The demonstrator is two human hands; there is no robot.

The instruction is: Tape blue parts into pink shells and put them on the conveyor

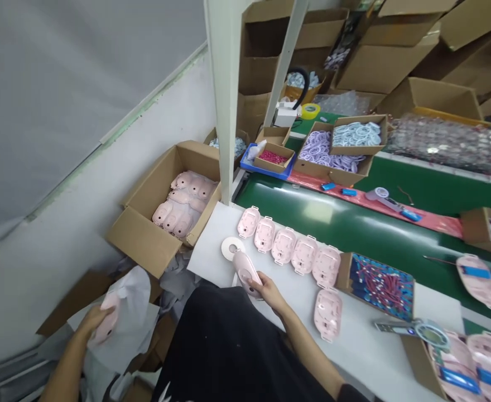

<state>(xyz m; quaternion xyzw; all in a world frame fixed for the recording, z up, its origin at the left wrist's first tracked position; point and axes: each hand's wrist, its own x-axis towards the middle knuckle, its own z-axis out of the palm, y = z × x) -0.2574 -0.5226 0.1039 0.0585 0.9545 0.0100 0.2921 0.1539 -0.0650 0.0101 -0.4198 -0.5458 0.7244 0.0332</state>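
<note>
My left hand (90,322) is closed around a pink plastic shell (107,319) in white wrapping paper (134,296), and my right hand (267,290) grips another pink shell (245,272) above the white table (366,357), just beside a row of pink shells (283,245).

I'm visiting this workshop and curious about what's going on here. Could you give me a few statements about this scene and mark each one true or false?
1. The left hand holds a pink plastic casing against a white sheet. True.
2. The right hand is empty. False: it holds another pink casing.
3. A row of five pink casings lies on the white worktop. True.
4. The open cardboard box by the wall holds blue bottles. False: it holds stacked pink casings.
</note>
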